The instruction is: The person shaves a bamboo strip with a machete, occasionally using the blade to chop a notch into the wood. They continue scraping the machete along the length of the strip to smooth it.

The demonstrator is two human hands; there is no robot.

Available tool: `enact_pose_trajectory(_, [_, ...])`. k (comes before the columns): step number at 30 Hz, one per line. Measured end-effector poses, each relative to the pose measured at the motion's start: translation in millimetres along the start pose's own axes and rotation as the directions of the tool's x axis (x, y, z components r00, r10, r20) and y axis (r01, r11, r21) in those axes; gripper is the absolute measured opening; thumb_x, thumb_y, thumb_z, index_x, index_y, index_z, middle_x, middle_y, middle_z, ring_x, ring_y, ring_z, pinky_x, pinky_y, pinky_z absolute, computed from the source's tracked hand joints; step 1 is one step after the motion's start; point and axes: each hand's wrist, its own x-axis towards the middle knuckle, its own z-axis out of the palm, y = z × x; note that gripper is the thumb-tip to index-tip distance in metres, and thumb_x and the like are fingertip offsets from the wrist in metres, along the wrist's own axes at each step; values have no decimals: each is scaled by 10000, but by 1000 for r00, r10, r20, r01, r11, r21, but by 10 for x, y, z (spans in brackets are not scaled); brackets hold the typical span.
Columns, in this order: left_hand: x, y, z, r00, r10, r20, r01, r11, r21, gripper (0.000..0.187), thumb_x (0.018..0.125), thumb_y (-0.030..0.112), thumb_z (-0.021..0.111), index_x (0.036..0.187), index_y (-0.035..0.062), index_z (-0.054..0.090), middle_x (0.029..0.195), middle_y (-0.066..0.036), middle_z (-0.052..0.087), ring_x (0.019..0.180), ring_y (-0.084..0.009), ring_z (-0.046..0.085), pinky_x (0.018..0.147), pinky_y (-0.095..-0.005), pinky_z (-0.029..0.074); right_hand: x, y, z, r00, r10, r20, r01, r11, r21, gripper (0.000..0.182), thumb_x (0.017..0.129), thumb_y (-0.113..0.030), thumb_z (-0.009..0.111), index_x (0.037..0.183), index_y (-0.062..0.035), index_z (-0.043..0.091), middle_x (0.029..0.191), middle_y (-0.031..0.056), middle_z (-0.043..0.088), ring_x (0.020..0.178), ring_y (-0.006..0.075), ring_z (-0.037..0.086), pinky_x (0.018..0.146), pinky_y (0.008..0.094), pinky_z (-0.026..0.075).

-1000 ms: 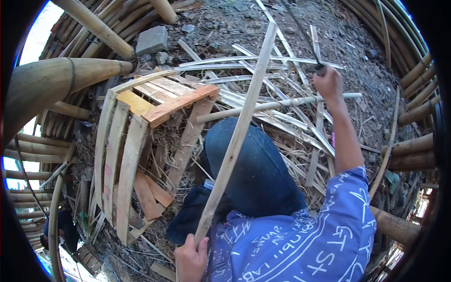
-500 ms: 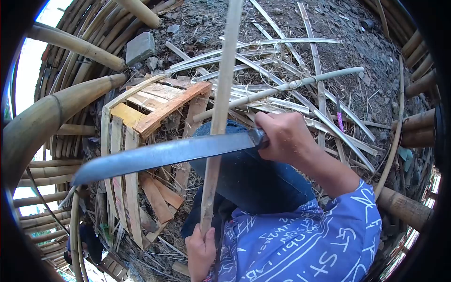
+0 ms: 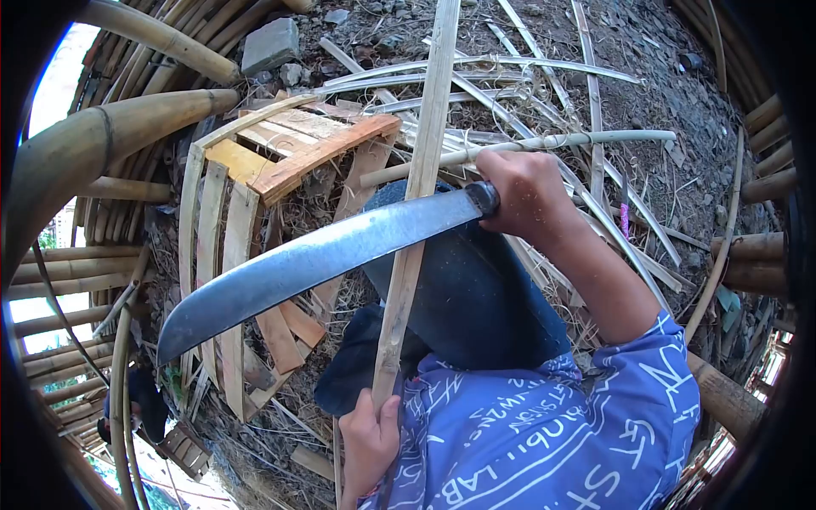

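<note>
My right hand is closed around the dark handle of a machete. Its broad steel blade stretches to the left and crosses over a long bamboo strip. Low in the view, my left hand grips the near end of that strip, thumb along its face. The strip runs up and away past my bent knee, beyond the top edge of the view. A wooden crate with slatted sides stands on the ground left of my leg, partly behind the blade.
Several split bamboo strips and a round bamboo pole lie crossed on the ground ahead. A pink-handled knife is to the right. Bamboo poles and a concrete block are at left; a person is lower left.
The machete has tilted, its tip swinging lower and its handle rising slightly. The bamboo strip leans further right at its far end. Both hands keep their grip.
</note>
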Motion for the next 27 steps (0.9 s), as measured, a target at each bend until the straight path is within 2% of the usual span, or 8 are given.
enact_pose_trajectory(9, [-60, -74, -13, 1000, 6, 6, -6, 1000, -14, 293, 938, 227, 558, 767, 3, 477, 504, -121, 415, 416, -249, 479, 434, -338, 338, 63, 39, 43, 995, 6, -101, -10, 999, -39, 410, 529, -216, 820, 753, -70, 510, 674, 117, 612, 663, 314, 650, 603, 419, 520])
enact_pose_trajectory(17, [-80, -34, -23, 1000, -20, -17, 19, 998, -58, 292, 942, 238, 555, 774, 7, 491, 501, -111, 419, 409, -235, 471, 432, -332, 337, 134, 66, 141, 985, -64, -161, 57, 997, -46, 417, 548, -271, 810, 737, -76, 493, 666, 113, 612, 633, 318, 644, 569, 424, 511])
enact_pose_trajectory(21, [-109, -64, -36, 999, -54, 3, 54, 996, -76, 286, 943, 230, 552, 776, 6, 493, 496, -86, 412, 410, -199, 464, 431, -325, 337, 167, 282, 180, 982, -19, -190, 4, 997, -76, 329, 586, -232, 773, 706, -81, 507, 629, 117, 603, 606, 317, 640, 563, 424, 515])
enact_pose_trajectory(23, [-147, -87, -44, 997, -70, 11, 71, 994, -79, 284, 943, 229, 550, 779, 4, 495, 498, -78, 414, 413, -186, 463, 431, -323, 337, 216, 372, 139, 968, 55, -245, -92, 985, -144, 250, 615, -201, 738, 707, -83, 539, 630, 120, 615, 612, 300, 652, 581, 410, 529])
enact_pose_trajectory(24, [-148, -88, -43, 997, -76, 9, 77, 994, -79, 274, 939, 221, 552, 785, 2, 500, 501, -77, 417, 420, -175, 466, 436, -318, 342, 275, 393, 99, 966, 201, -163, -218, 972, -93, 208, 634, -194, 724, 711, -84, 564, 647, 109, 635, 649, 290, 671, 609, 403, 541])
enact_pose_trajectory(25, [-172, -96, -53, 996, -85, 17, 86, 994, -74, 263, 935, 214, 555, 790, 0, 504, 505, -76, 421, 427, -164, 470, 441, -313, 346, 360, 570, 163, 924, 337, -179, -368, 913, -178, 143, 677, -195, 692, 741, -94, 615, 686, 134, 661, 692, 291, 682, 640, 407, 546])
enact_pose_trajectory(27, [-318, -195, -79, 994, -104, 37, 106, 992, -65, 256, 931, 208, 557, 794, -3, 506, 510, -73, 429, 436, -152, 470, 447, -309, 351, 490, 1011, 66, 842, 366, -397, -425, 903, -69, 140, 710, -207, 659, 791, -93, 654, 751, 176, 676, 717, 318, 680, 650, 424, 543])
